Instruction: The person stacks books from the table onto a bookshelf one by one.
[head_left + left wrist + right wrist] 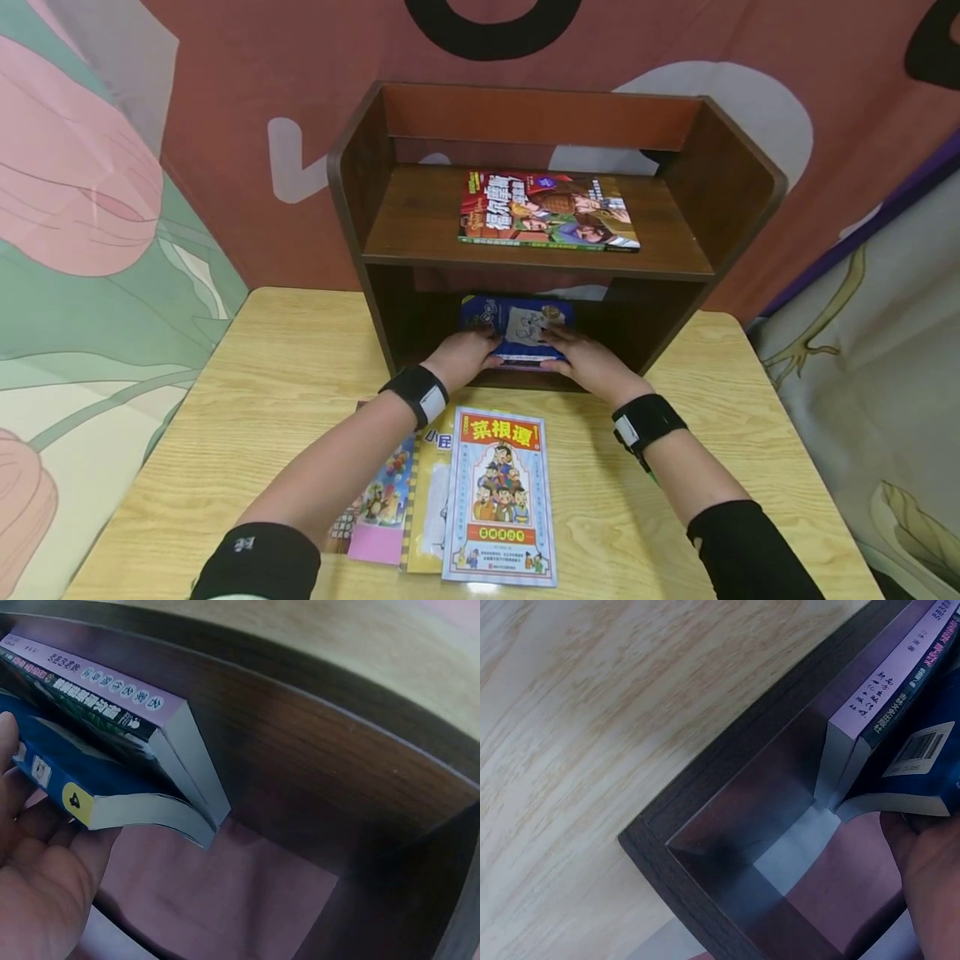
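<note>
Both hands reach into the lower compartment of a brown wooden bookshelf [720, 275]. Between them they hold a blue book [517, 321] with a white picture panel on its cover. My left hand [467, 350] grips its left end near a yellow "4" on the spine, and my right hand [588, 360] grips the right end. The blue book is tilted, its spine side raised and its pages bent. Its far edge meets a dark green-spined book [82, 697], which lies on a purple-spined book [97, 675] on the shelf floor.
On the upper shelf lies a colourful comic-style book [547, 212]. In front of the shelf, a light blue and red book [501, 500] overlaps a yellow book [431, 475], beside a pink-edged book [386, 500], all on the wooden table [637, 517]. A printed curtain [247, 167] hangs behind.
</note>
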{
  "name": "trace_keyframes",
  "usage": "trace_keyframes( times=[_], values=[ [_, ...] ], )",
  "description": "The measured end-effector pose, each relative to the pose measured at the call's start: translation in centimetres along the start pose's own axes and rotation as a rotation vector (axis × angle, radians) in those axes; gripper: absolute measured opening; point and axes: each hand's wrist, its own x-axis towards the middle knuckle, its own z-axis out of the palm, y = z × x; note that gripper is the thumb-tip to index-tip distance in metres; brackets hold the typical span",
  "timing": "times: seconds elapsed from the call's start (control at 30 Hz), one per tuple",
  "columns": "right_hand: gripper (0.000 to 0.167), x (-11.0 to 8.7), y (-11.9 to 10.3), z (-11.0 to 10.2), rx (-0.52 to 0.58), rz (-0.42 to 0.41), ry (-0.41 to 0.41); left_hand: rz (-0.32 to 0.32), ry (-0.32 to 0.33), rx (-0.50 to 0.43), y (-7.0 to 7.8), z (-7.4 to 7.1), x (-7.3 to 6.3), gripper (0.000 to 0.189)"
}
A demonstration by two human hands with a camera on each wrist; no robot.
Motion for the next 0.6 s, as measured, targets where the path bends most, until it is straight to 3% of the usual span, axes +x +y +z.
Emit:
trace_keyframes(
  times=[0.37,0.6],
  values=[
    [0.06,0.3,0.6,0.6,-0.006,0.007,0.017,0.037,0.045,0.074,0.3,0.6,0.7,0.043],
    [0.062,0.5,0.8,1.1,-0.045,0.02,0.054,0.022,0.07,0.096,0.5,0.8,1.0,0.039]
  ],
)
